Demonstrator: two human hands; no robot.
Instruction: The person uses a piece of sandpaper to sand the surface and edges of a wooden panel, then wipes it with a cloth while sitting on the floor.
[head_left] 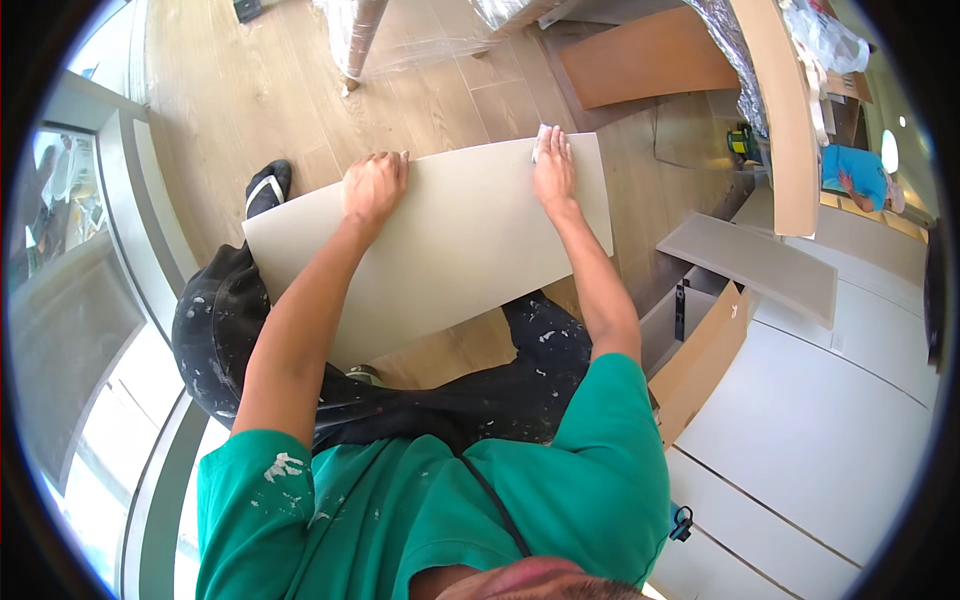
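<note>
A pale cream flat panel [440,240] lies across my legs at a slant. My left hand [375,187] is closed over its far edge, fingers curled round the board. Towards the panel's far right corner, my right hand [555,172] presses down with fingers close together. A small whitish piece [541,140], like folded cloth or paper, shows at the fingers and thumb of that hand; most of it is hidden under them.
A window frame [125,190] runs along my left. Plastic-wrapped furniture legs [352,50] stand ahead on the wooden floor [230,80]. An orange-brown board [650,58] lies beyond. At right are a grey panel [750,262], an open cardboard box [705,360] and a person in blue [853,176].
</note>
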